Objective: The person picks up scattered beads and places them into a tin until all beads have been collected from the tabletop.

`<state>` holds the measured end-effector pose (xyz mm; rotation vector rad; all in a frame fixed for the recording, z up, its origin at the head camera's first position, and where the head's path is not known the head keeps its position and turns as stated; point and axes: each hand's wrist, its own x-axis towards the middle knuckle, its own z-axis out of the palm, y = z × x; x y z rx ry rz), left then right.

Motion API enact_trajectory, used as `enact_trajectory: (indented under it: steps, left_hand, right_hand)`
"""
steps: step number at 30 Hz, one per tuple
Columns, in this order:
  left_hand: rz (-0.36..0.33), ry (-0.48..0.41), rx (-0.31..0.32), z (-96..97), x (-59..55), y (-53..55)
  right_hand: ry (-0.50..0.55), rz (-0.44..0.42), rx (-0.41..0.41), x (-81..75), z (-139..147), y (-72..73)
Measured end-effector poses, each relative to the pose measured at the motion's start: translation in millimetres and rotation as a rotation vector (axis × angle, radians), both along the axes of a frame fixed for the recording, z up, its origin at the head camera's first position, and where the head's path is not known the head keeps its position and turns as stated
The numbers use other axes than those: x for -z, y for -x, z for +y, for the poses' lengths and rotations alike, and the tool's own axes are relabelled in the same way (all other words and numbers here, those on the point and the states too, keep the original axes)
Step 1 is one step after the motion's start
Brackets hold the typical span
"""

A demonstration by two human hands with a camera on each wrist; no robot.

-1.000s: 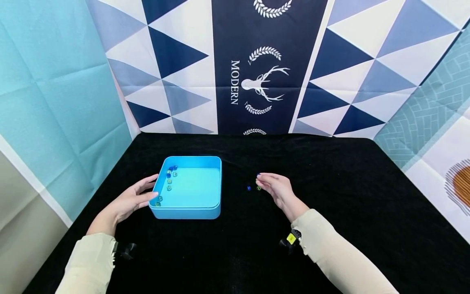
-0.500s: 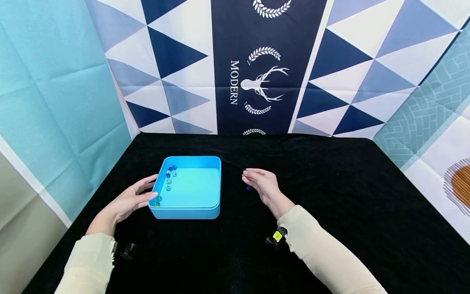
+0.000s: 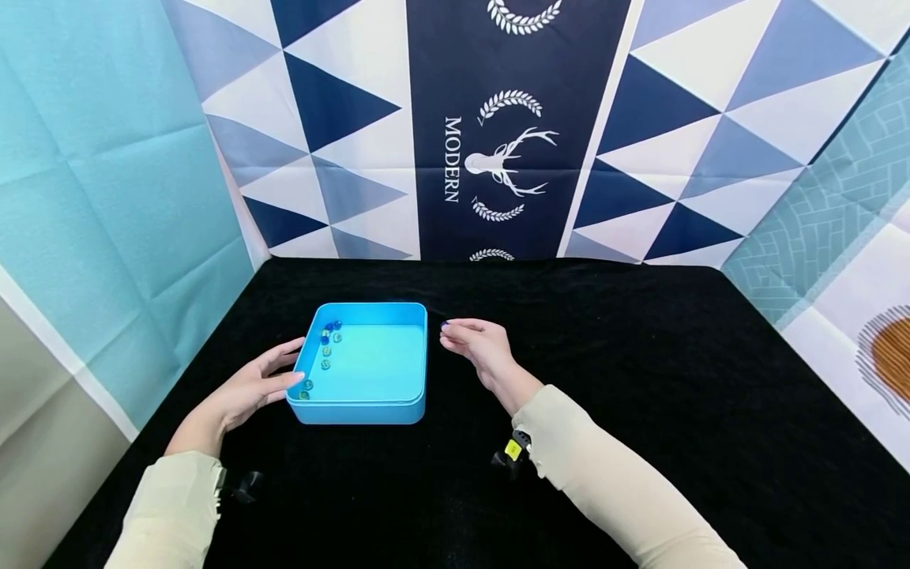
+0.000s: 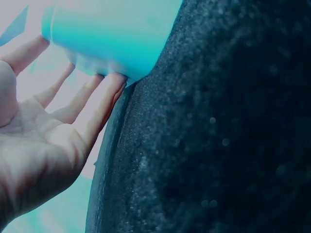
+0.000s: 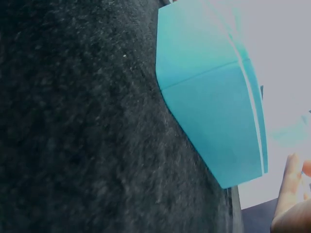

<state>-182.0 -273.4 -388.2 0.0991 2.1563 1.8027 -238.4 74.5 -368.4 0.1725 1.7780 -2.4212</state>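
A light-blue square box [image 3: 377,412] stands on the black cloth, left of centre. Several glass marbles lie inside along its left side, some blue [image 3: 325,340], others clear with greenish swirls [image 3: 325,364]. Against the box's left wall rest the fingertips of my left hand [image 3: 245,391], its fingers nearly straight; the left wrist view shows them touching the blue side [image 4: 102,43]. My right hand [image 3: 479,348] pinches a small blue marble [image 3: 444,324] between thumb and fingertips, just right of the box and apart from it. The right wrist view catches only part of that hand [image 5: 291,204].
Black cloth [image 3: 626,340] covers the table. Patterned fabric [image 3: 341,142] hangs behind it, and light-blue fabric [image 3: 121,158] hangs at the left. Small dark devices are strapped at both wrists, one with a yellow tag [image 3: 513,450].
My right hand has moved left toward the box with the blue marble. The blue and greenish marbles seen on the cloth earlier are now out of sight behind it. My left hand has stayed put.
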Motion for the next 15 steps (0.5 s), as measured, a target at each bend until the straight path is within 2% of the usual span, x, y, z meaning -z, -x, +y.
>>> enact_trajectory:
  steps: [7, 15]
  left_hand:
    - [0.003, -0.003, 0.000, 1.0, -1.5, -0.3]
    - [0.004, -0.007, 0.000, 2.1, 1.2, -1.0]
  right_hand:
    - [-0.017, 0.009, -0.029, -4.5, -18, 3.3]
    - [-0.059, -0.009, -0.083, -10.5, -40, 0.8]
